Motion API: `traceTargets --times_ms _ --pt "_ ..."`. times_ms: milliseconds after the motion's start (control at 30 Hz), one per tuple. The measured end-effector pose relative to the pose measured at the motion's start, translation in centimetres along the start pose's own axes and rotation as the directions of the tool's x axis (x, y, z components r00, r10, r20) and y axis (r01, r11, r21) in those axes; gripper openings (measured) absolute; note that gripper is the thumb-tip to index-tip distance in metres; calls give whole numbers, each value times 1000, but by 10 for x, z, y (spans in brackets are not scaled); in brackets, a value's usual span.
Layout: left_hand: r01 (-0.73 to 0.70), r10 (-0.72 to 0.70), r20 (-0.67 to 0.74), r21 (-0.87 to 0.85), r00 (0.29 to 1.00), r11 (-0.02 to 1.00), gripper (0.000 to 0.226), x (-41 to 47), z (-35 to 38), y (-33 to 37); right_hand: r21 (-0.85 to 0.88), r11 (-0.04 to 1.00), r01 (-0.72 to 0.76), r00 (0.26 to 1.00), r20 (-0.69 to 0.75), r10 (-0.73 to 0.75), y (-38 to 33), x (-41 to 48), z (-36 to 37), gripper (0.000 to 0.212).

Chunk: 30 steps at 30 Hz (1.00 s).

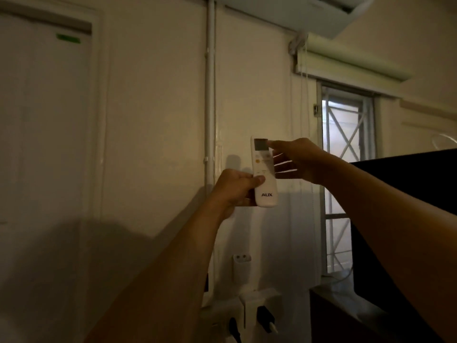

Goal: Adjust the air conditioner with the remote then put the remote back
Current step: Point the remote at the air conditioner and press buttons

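A white AUX remote [264, 191] stands upright in front of the wall, its grey screen at the top. My left hand [233, 189] grips its lower half, thumb across the front below the buttons. My right hand [296, 159] reaches in from the right, fingers spread, with the index fingertip touching the screen's right edge. The white air conditioner [319, 13] hangs on the wall at the top right, its flap partly out of view. A white wall holder [241, 267] sits low on the wall below the remote.
A white pipe [210, 95] runs down the wall left of the remote. A barred window [346, 149] with a rolled blind is at the right. A dark screen [405, 219] stands at the right. Plugs and a power strip [262, 315] lie below. A door [44, 120] is at left.
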<state>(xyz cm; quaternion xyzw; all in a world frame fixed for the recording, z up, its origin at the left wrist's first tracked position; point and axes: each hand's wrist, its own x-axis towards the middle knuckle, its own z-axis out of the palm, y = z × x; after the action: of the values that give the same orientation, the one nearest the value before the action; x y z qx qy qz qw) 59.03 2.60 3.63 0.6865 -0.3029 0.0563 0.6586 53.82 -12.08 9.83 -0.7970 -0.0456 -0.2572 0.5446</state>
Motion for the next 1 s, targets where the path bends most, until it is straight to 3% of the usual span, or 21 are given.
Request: traceTargets --times_ms 133,267,500,700,1000 --pt "-31 33 38 -40 999 999 7 6 2 33 121 992 39 998 34 -44 -16 -6 -19 19" --pt "-61 64 52 -70 997 996 35 8 12 60 83 995 63 998 -20 -62 -33 -10 -33 16" --pt "-101 115 99 -132 988 986 41 11 32 93 88 990 114 991 -82 -107 -58 -13 -62 14" --pt "-159 174 136 -113 975 981 39 14 53 126 98 988 123 985 -131 -110 -82 -15 -91 16" --pt "-217 232 191 -98 954 971 10 18 71 178 99 976 196 968 -180 -176 -117 -30 -128 9"
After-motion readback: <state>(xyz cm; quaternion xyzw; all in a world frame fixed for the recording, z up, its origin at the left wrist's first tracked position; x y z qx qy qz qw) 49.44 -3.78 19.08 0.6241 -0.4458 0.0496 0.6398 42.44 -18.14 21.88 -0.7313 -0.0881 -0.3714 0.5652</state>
